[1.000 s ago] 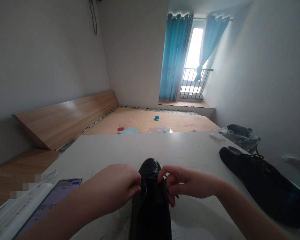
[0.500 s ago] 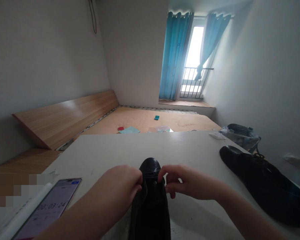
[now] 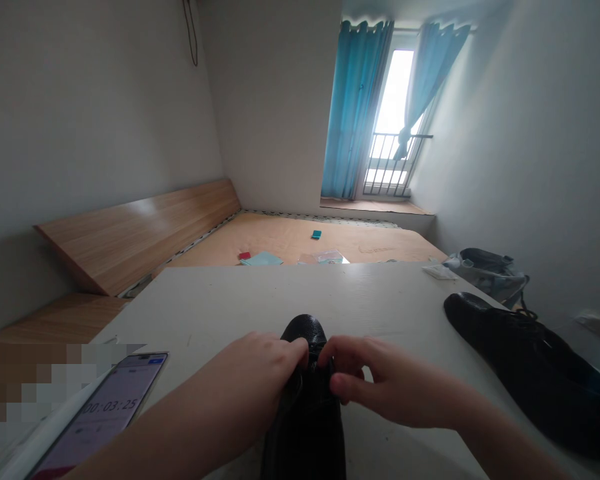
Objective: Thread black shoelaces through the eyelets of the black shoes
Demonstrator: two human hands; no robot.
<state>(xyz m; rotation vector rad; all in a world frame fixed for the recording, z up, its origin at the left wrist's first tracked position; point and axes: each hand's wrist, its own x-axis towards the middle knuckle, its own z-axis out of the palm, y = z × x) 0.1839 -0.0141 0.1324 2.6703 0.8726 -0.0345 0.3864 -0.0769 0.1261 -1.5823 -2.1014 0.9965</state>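
A black leather shoe (image 3: pixel 304 433) lies on the white table in front of me, its rounded toe pointing away. My left hand (image 3: pixel 260 373) is closed at the left side of the lacing area, thumb and fingertips pressed together over the shoe's front. Across from it, my right hand (image 3: pixel 375 377) has its curled index finger and thumb on the right-hand lacing edge. Whether a lace is between the fingers I cannot make out. A second black shoe (image 3: pixel 525 373), with a tied lace on it, rests at the right of the table.
A phone (image 3: pixel 110 407) showing a running timer lies by my left forearm. A small clear packet (image 3: pixel 439 272) sits near the table's far right edge, with a grey bag (image 3: pixel 495 273) beyond it. Behind the table (image 3: pixel 220 293) is a bed (image 3: pixel 375 239) with small items on it.
My left hand has shifted right, its thumb now over the shoe's lacing area. The right hand stays at the right edge, with its thumb slightly moved. The view has shifted slightly.
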